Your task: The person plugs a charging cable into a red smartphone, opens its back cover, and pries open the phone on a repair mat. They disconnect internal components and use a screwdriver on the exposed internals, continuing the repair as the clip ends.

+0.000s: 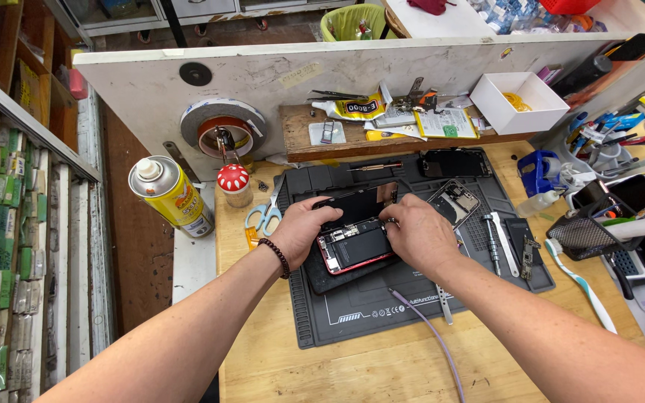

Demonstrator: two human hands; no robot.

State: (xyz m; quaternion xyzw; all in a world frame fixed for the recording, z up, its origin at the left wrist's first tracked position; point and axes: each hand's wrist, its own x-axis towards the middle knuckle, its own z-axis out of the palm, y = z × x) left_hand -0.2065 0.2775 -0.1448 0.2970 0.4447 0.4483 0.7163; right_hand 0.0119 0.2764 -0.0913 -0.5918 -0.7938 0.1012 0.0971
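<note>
The opened red phone (352, 248) lies on the dark work mat (382, 313) in the middle of the wooden bench, its screen (360, 203) lifted and tilted up behind it. The left hand (301, 231) grips the phone's left edge, fingers curled; the right hand (418, 233) pinches at the screen's lower edge. Scissors (264, 216) lie just left of the mat.

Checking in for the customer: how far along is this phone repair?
Done: the red phone is open, its insides showing. In hand: the left hand props the lifted screen while the right hand works at its edge. Left: closing it; tools lie out on the mat.
</note>
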